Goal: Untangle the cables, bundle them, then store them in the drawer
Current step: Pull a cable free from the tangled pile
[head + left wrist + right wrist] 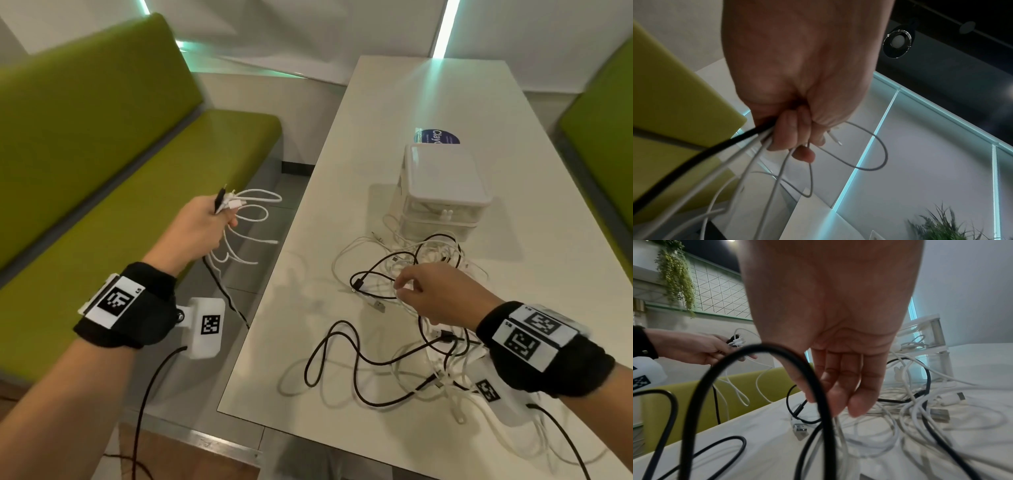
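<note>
My left hand [205, 222] is held out past the table's left edge and grips a bunch of cable ends [253, 209], mostly white plus one black; their loops hang below the fist [795, 134]. A tangle of white and black cables [428, 260] lies on the white table [342, 171]. My right hand [407, 287] hovers over it, thumb and fingers [838, 394] pinching a white cable, with a black loop [764, 347] arching in front. Behind the tangle stands a small white drawer unit [442, 192] with translucent drawers, both pushed in.
A long black cable [342, 359] snakes over the near part of the table. A green bench [102, 171] runs along the left, another [603, 120] on the right. A blue sticker [440, 136] lies behind the drawer unit. Bare tabletop stretches beyond it.
</note>
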The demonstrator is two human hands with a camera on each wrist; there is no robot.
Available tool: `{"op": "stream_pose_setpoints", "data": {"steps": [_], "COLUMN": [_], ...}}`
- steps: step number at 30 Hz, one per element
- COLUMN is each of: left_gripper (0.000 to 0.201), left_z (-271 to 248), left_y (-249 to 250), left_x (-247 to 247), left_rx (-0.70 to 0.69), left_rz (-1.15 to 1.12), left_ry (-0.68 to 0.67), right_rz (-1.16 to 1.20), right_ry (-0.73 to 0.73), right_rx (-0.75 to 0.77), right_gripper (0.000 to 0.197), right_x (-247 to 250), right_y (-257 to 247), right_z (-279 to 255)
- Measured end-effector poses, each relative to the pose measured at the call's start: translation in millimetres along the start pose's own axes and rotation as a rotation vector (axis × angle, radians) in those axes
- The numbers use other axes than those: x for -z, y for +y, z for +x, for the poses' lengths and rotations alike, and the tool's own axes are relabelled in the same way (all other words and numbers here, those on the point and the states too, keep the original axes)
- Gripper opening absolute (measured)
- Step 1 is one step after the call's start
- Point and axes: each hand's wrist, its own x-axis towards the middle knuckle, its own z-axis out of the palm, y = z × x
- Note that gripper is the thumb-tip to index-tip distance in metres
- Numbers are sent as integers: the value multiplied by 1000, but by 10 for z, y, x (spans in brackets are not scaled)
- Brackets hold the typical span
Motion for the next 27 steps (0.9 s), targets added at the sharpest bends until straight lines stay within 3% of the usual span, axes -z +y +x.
{"op": "stream_pose_setpoints", "data": {"steps": [3,7,11,15,16,18,20,24,27], "left_gripper": [38,37,35,40,41,41,41,31,32], "left_z": [-2,-33,-121,-210,-218,-232,-253,-273,-261], "left_y": [-66,-40,107,259,273,314,325,248,176], "left_x": [5,41,-13,-156,-186,-231,-245,-249,-269], "left_rx": [26,-57,-124,-188,-216,-248,-225,-165,-135], "left_rz": [-85,-155,-163,-83,-77,-62,-61,-234,-336], "left_ry": [-18,-14,-63,-94,-102,-139,-162,-219,-176], "right_rz": [11,-12,41,177,180,154,180,317,294], "right_ry": [-10,-12,138,258,261,289,327,393,412], "right_rx": [-14,24,193,419,452,488,457,259,178], "right_gripper": [21,23,33,63,63,45,34,54,58], "right_x": [-20,20,208,348,359,365,380,396,389], "right_y": [15,-65,-417,-890,-974,-1089,-1118,-992,-862], "right_z": [2,6,49,98,112,140,165,183,191]}}
